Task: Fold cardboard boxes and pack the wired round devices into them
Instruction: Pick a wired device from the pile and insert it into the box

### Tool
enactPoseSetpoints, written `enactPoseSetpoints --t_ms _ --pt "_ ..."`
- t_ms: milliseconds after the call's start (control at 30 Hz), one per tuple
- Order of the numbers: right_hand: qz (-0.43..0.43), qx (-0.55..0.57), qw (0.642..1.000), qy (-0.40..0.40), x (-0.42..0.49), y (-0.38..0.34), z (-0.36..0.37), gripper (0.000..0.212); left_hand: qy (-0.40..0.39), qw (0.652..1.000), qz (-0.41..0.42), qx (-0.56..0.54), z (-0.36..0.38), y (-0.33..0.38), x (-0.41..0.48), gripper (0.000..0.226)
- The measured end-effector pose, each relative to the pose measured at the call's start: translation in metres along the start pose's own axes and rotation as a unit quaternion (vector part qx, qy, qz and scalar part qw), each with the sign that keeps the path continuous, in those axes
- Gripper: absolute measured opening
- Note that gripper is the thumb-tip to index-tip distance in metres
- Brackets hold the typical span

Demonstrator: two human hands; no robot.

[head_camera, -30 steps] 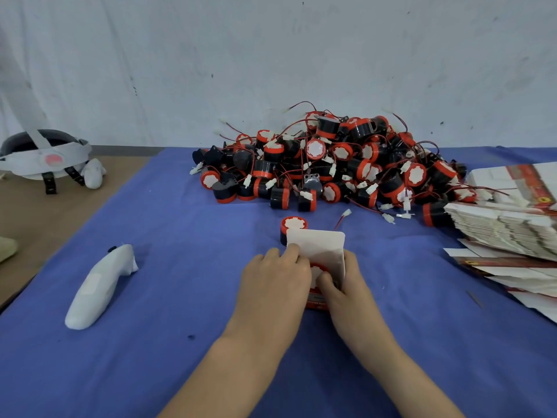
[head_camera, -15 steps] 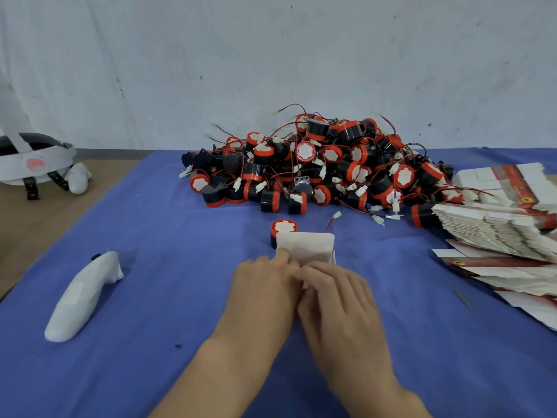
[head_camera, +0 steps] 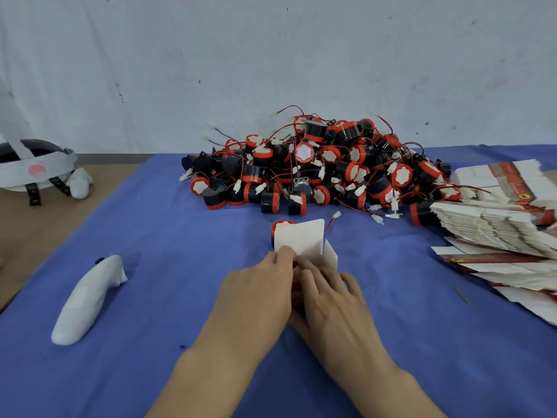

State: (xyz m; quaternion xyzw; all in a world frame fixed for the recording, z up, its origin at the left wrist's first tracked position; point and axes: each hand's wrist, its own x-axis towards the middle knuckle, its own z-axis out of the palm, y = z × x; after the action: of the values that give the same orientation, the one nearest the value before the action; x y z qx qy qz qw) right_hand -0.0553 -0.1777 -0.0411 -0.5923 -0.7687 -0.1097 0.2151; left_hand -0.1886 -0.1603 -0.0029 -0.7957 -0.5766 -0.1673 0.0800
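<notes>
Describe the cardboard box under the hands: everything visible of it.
The cardboard box is small, half folded, on the blue cloth. A large white flap stands upright at its far end, a narrower white flap angled beside it on the right; red print shows between the hands. The left hand grips its left side, fingertips at the flap's base; the right hand lies across its top, hiding most of it. One round device stands just behind the flap.

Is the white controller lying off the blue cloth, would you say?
No, the white controller rests wholly on the blue cloth.
</notes>
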Motion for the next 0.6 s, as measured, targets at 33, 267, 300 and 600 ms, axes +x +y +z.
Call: enactPoseSetpoints --t_ms 33,267,300,600 --pt "-0.001 0.0 1.0 -0.011 0.001 0.0 0.0 0.037 -0.002 1.0 0.005 -0.03 0.0 -0.004 -0.002 0.019" --pt "0.003 0.046 0.998 -0.036 0.001 0.004 0.0 0.031 0.022 0.962 0.027 -0.271 0.0 -0.019 -0.005 0.027" --pt "0.001 0.046 0.998 -0.043 0.001 0.004 -0.001 0.033 0.033 0.949 0.015 -0.312 0.001 -0.019 -0.005 0.027" --pt "-0.01 0.06 0.995 -0.08 0.0 0.008 0.001 0.051 0.064 0.937 -0.037 -0.342 0.007 -0.004 -0.006 0.016"
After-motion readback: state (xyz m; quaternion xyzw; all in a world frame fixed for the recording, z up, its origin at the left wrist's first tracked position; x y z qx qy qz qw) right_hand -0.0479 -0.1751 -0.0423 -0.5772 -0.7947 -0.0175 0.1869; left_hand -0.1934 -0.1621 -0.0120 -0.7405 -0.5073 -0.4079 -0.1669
